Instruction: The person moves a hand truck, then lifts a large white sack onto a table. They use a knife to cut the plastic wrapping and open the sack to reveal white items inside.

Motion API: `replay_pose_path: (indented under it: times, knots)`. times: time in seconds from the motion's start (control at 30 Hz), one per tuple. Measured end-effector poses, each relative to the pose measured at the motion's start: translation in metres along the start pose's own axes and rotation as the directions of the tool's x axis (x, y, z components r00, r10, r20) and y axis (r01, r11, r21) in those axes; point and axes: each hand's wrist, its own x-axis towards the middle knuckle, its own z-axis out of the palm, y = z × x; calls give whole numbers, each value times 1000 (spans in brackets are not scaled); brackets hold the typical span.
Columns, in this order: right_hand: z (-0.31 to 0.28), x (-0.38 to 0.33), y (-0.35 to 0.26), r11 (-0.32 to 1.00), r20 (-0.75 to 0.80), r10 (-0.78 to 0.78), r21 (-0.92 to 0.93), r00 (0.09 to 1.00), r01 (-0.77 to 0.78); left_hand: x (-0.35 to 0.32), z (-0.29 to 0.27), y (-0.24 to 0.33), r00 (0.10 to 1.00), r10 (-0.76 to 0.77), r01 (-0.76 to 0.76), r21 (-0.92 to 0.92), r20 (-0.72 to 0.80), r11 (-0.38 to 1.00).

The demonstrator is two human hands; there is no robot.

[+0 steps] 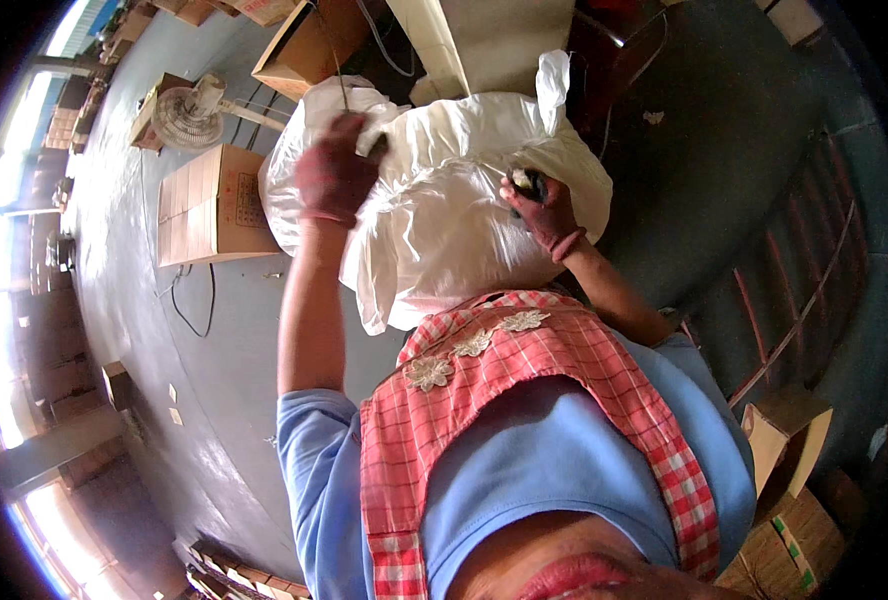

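A large white plastic sack [444, 240] lies bunched up against my front, its tied corner [554, 85] sticking up at the far right. My left hand [336, 175], in a dark red glove, is over the sack's left part and blurred by motion. Its fingers are too smeared to read. A thin dark cord [340, 70] shows just above that hand. Over the right part of the sack, my right hand [546, 212] wears a matching glove and is closed around a small pale thing [520, 179] with something dark beside it; its kind is not clear.
A closed cardboard box [199, 205] and a pedestal fan [186, 115] stand to the left. Beyond the sack are an open carton [309, 50] and a pale upright panel [504, 45]. Another open carton [789, 440] is at the lower right. A cable [209, 305] lies on the floor.
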Motion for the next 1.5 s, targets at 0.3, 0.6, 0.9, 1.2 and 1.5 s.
replay_pose_path:
  times: [0.3,0.6,0.9,1.2,1.5]
  knots:
    - [3,34,17,947,13,-82,-311,997,82,-43,97,10,949,64,-120,165,310,979]
    - [0,35,21,942,112,-74,-319,991,106,-65,110,-17,991,127,-131,-93,-38,987]
    - [31,51,-2,764,353,-216,-519,910,383,-62,124,-29,992,-24,-15,-306,-122,952]
    - [23,75,-7,924,290,206,255,935,-283,-53,130,-39,991,18,-60,-318,-131,946]
    - [12,72,-6,881,126,307,338,943,-332,-23,163,-55,982,107,-150,-303,-155,941]
